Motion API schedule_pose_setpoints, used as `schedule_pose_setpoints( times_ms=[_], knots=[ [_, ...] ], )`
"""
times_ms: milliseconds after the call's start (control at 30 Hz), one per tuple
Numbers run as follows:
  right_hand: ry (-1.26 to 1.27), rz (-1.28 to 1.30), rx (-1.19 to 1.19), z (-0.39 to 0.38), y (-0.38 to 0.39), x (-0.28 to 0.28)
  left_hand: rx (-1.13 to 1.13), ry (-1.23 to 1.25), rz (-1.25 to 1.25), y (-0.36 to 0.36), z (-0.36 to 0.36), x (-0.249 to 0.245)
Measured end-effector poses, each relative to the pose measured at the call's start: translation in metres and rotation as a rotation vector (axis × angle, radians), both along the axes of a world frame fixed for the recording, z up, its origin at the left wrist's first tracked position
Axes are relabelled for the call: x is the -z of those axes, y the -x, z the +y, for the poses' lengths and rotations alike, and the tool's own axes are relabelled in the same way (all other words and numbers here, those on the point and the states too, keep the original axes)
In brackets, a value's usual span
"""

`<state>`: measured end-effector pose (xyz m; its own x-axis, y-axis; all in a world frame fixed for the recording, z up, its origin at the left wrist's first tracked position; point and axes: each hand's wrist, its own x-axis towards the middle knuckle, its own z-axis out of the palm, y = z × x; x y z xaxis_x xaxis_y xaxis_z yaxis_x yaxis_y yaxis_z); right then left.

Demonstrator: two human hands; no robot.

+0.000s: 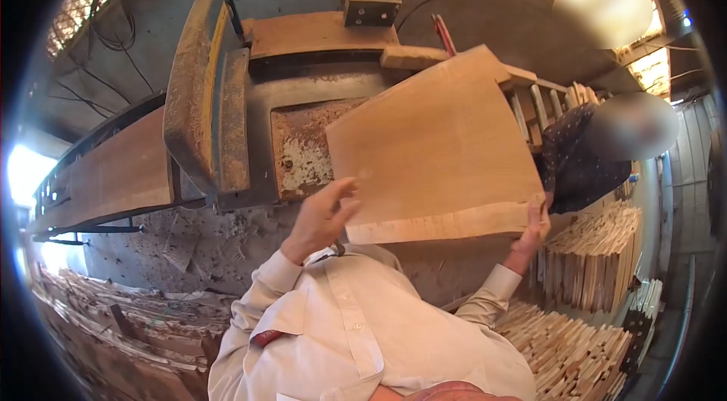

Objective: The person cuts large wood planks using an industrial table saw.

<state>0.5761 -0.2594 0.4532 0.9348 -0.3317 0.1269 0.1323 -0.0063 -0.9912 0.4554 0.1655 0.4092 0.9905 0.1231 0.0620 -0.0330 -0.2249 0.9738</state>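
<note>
A wide, flat wooden board (439,143) lies tilted across the near right side of a woodworking machine, its pale rough edge (447,221) facing me. My right hand (535,225) is closed around the board's near right corner, fingers over the top. My left hand (326,219) is raised at the board's near left corner, its fingers apart and loosely bent, with nothing in them. Beyond this hand is the machine's worn, rust-patched metal bed (307,147). A tall dusty housing (198,90) stands on the machine to the left.
A person in a dark dotted shirt (575,159) is close to the board's right side. Stacks of cut wood strips (594,249) stand on the right, and rough timber (129,325) is piled at lower left. Another wooden surface (121,174) extends left of the housing.
</note>
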Motion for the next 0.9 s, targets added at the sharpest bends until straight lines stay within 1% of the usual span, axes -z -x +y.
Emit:
schedule_pose_setpoints(
  times_ms=[33,100,133,233,267,400,467,567,633,667,700,767,800,833,867,900],
  knots=[
    [0.089,-0.058,-0.026,0.009,-0.004,-0.034,0.078,-0.054,-0.049,-0.014,-0.012,-0.014],
    [0.266,-0.178,-0.054,0.032,-0.007,-0.097,0.158,-0.122,-0.104,-0.036,-0.033,-0.037],
    [0.349,-0.204,-0.065,0.042,-0.01,-0.121,0.196,-0.16,-0.129,-0.043,-0.043,-0.048],
    [0.559,-0.255,-0.082,0.08,-0.007,-0.17,0.208,-0.189,-0.338,-0.055,-0.071,-0.074],
    [0.608,-0.258,-0.086,0.1,-0.002,-0.18,0.273,-0.171,-0.348,-0.059,-0.077,-0.072],
    [0.77,-0.302,-0.098,0.157,0.023,-0.204,0.193,-0.152,-0.447,-0.053,-0.094,-0.085],
    [0.834,-0.339,-0.094,0.179,0.038,-0.208,0.181,-0.159,-0.514,-0.047,-0.097,-0.095],
    [0.895,-0.398,-0.136,0.207,0.056,-0.211,0.095,-0.261,-0.575,-0.039,-0.101,-0.125],
    [0.901,-0.427,-0.34,0.213,0.068,-0.222,0.064,-0.007,-0.515,-0.039,-0.095,-0.145],
    [0.954,-0.507,-0.498,0.209,0.069,-0.224,0.088,0.397,-0.385,-0.03,-0.095,-0.164],
    [0.866,-0.597,-0.574,0.207,0.067,-0.219,0.1,0.796,-0.234,-0.02,-0.096,-0.186],
    [0.691,-0.79,-0.724,0.21,0.053,-0.198,0.065,0.802,-0.172,-0.012,-0.087,-0.185],
    [0.457,-0.587,-0.893,0.206,0.049,-0.188,0.022,0.418,-0.274,-0.011,-0.072,-0.162],
    [0.123,-0.408,-0.959,0.206,0.043,-0.171,-0.03,0.039,-0.365,-0.007,-0.062,-0.149],
    [-0.208,-0.214,-1.012,0.208,0.034,-0.148,-0.085,0.019,-0.32,0.0,-0.059,-0.151],
    [-0.246,-0.135,-0.901,0.21,0.02,-0.113,-0.141,-0.001,-0.271,0.009,-0.057,-0.154]
  ],
)
